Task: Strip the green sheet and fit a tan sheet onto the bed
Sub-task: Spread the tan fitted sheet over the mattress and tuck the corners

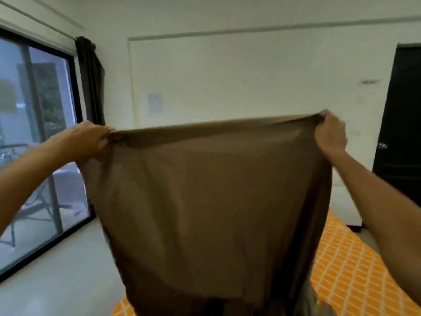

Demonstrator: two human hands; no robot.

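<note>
A tan sheet [211, 201] hangs spread out in the air in front of me, its top edge stretched between both hands. My left hand [88, 139] grips the upper left corner in a bunch. My right hand [330, 133] grips the upper right corner. The sheet falls down past the bottom of the view and hides most of what lies behind it. An orange surface with a white lattice pattern [350, 270] shows below at the right and lower left; whether it is the bed I cannot tell. No green sheet is in view.
A large glass sliding door [34, 144] with a dark curtain [91, 80] fills the left side. A white wall [227, 76] stands ahead. A black door [401, 119] is at the right. Pale floor [57, 270] shows at the lower left.
</note>
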